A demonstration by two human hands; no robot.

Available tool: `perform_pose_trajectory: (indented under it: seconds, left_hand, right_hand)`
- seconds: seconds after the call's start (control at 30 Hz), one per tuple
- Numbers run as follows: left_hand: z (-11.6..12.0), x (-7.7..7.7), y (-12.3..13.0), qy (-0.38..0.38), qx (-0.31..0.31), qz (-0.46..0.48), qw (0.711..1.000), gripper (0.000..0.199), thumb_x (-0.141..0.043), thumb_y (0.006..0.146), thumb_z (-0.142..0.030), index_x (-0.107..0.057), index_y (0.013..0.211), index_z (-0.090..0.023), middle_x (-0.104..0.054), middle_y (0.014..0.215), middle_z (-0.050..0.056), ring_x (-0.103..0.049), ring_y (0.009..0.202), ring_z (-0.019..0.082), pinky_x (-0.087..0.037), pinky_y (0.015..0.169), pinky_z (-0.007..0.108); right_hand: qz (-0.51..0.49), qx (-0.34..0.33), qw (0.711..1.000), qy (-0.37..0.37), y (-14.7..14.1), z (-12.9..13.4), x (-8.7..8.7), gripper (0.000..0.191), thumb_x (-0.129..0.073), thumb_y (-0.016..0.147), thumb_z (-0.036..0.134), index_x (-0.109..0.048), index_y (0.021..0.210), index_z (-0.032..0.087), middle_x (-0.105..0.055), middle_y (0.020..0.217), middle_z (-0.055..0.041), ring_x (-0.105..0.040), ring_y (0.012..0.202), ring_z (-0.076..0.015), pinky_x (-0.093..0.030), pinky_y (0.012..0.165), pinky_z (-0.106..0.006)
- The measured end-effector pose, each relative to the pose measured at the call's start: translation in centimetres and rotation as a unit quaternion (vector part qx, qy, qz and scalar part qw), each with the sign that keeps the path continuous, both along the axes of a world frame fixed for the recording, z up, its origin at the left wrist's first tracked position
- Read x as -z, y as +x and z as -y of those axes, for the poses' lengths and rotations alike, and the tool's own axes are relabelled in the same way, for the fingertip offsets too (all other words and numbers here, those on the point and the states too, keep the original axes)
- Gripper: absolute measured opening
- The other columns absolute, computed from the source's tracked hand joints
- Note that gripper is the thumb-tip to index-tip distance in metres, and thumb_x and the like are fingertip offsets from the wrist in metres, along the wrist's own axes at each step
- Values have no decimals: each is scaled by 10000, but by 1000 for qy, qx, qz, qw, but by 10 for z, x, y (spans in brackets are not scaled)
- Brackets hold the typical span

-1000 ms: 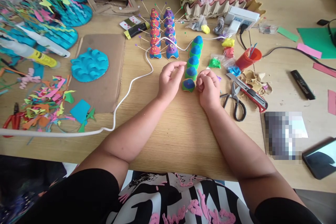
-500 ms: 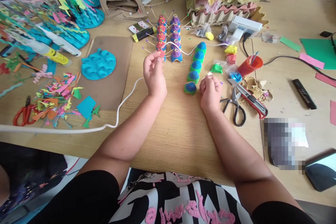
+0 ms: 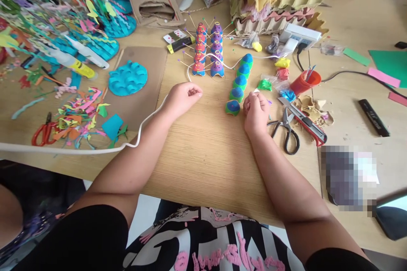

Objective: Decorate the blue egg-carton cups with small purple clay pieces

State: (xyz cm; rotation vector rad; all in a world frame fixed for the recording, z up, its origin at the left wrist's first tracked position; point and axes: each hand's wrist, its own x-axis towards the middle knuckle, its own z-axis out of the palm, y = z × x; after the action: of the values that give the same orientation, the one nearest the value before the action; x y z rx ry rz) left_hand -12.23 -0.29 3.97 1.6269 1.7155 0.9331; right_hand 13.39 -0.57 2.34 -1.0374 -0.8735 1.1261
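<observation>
My left hand [image 3: 184, 97] hovers over or rests on the table, thumb and fingers pressed together; whatever is in the pinch, if anything, is too small to make out. A white cable passes beside and behind it. Beyond stand a red-and-blue egg-carton caterpillar [image 3: 199, 57] and a purple-and-blue egg-carton caterpillar [image 3: 217, 46], both with bead-tipped sticks. My right hand [image 3: 256, 110] is closed on the table, its contents hidden. Just left of it lies a green-and-blue egg-carton caterpillar [image 3: 240, 81] without sticks, its near end showing a small dot.
Right of my right hand lie scissors [image 3: 288, 129], a box cutter [image 3: 305, 122], clay bags and an orange cup [image 3: 305, 82]. A blue carton piece [image 3: 129, 78] sits on cardboard at left, near paper scraps [image 3: 79, 118] and red-handled scissors [image 3: 43, 132]. Egg trays [image 3: 276, 0] are stacked behind.
My left hand has come down and nearer, away from the red caterpillar, whose front end now shows fully. My right hand stays beside the green-and-blue caterpillar. The view has shifted slightly.
</observation>
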Motion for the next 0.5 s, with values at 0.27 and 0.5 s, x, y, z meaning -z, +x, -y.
perform_pose_trajectory:
  seconds: [0.27,0.5]
  left_hand:
    - [-10,13,-1,-4,-20,-88,996,73,-767,855,-272,-825,835,-232,-839,843,43,-671,747,187,-487,730,313]
    - [-9,4,4,-44,-39,-80,995,59,-810,841,-255,-818,794,-221,-827,818,35,-641,716,176,-485,739,307]
  right_hand:
    - [20,-15,1000,16,2,0,4,710,-846,816,788,-435,596,252,-427,536,73,-308,509,-80,-274,515,-283]
    - [32,-23,999,32,3,-1,10,734,-793,859,837,-428,617,248,-436,574,69,-322,521,-76,-336,521,-279]
